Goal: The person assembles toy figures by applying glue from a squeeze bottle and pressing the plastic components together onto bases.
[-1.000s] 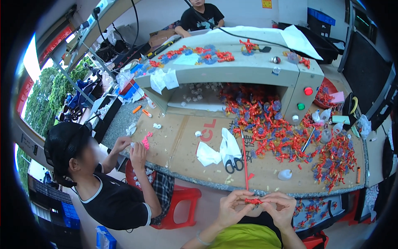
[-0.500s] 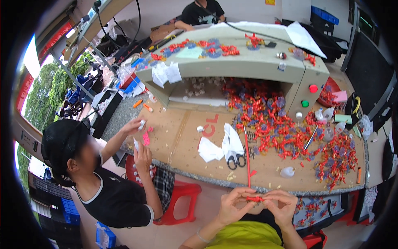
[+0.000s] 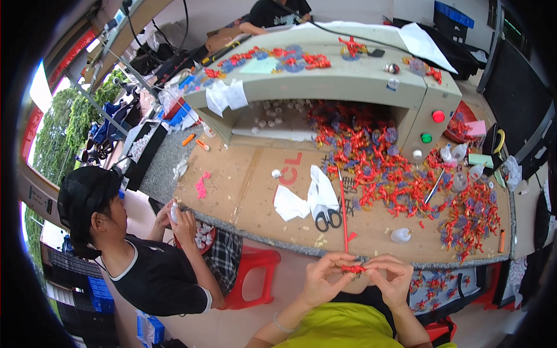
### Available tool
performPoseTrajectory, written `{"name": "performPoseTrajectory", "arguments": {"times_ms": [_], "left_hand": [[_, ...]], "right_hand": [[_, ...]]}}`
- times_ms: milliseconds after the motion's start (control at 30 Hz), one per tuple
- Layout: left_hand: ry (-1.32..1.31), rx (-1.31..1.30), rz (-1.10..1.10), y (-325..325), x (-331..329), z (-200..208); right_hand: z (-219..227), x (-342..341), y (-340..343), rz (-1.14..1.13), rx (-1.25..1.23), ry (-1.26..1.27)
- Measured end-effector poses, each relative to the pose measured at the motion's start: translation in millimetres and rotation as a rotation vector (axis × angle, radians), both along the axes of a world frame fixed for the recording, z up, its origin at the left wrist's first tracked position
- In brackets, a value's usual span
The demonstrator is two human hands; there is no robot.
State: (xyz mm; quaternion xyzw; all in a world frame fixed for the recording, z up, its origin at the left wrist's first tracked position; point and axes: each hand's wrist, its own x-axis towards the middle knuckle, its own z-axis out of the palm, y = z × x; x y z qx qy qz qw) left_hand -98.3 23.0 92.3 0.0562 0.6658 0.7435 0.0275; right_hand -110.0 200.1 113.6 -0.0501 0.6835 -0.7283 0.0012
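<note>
1. Left hand (image 3: 321, 282) and right hand (image 3: 394, 281): both pinching, thumb against fingers, at opposite ends of one red figurine (image 3: 352, 269). The figurine is held just off the near edge of the surface (image 3: 161, 169). Grip is virtually unchanged over the last second; judged, work continues on the same piece.

2. Co-worker (image 3: 154, 277), seated left: hands (image 3: 184, 225) have drawn in from over the surface to beside its edge, pinching a white bottle-like item (image 3: 174, 212). The white pieces earlier near the pink pieces (image 3: 201, 185) are no longer there. Judged no effect on the figurine.

3. Near part of the surface: translucent bottle (image 3: 400, 235), no label legible; red rod (image 3: 345, 223); black-handled scissors (image 3: 328, 219) touching a white tissue (image 3: 321, 191).

4. Cardboard sheet (image 3: 232, 200), covering the surface: large red lettering left of the tissue, black characters beside the rod, partly covered by the figurine pile (image 3: 374, 168).

5. Grey machine housing (image 3: 313, 90): red button (image 3: 438, 116) above green button (image 3: 426, 138); no maker's mark legible.

6. Far person (image 3: 278, 14): dark shirt, pale print too small to read.
</note>
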Motion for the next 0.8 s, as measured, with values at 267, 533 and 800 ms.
{"name": "performPoseTrajectory", "arguments": {"times_ms": [267, 533, 800], "left_hand": [[-0.045, 0.094, 0.067, -0.6, -11.6, -1.8], [-0.101, 0.189, 0.114, 6.5, -2.9, -14.4], [-0.07, 0.196, 0.127, 8.4, -4.3, -13.5]], "right_hand": [[-9.7, -11.8, -8.1, -0.007, 0.032, -0.013], [-29.5, -7.5, -6.1, 0.046, 0.052, -0.075], [-24.6, -9.8, -7.5, 0.048, 0.017, -0.047]]}}
